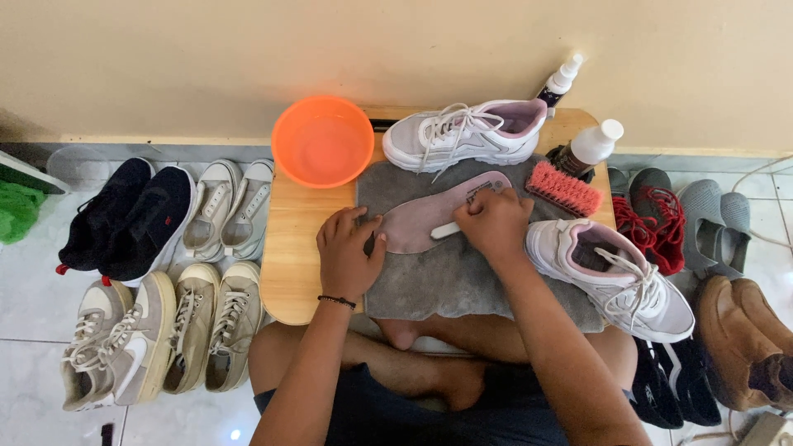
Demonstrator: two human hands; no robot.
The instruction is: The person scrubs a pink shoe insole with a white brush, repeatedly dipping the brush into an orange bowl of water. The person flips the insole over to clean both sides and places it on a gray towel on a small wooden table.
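The pink insole lies flat on a grey towel spread over the small wooden tabletop, its long axis running from lower left, near the person, up toward the right, where its toe end nears the white sneaker at the back. The left hand rests half open at the heel end, fingers pressing the insole and towel down. The right hand sits closed over the toe half, gripping a small brush whose pale handle sticks out toward the left hand; the bristle end is hidden under the fingers. Both hands touch the insole, the right nearer its middle. A pink scrubbing brush, an orange basin and a second sneaker lie close by. The basin's contents are hard to make out.
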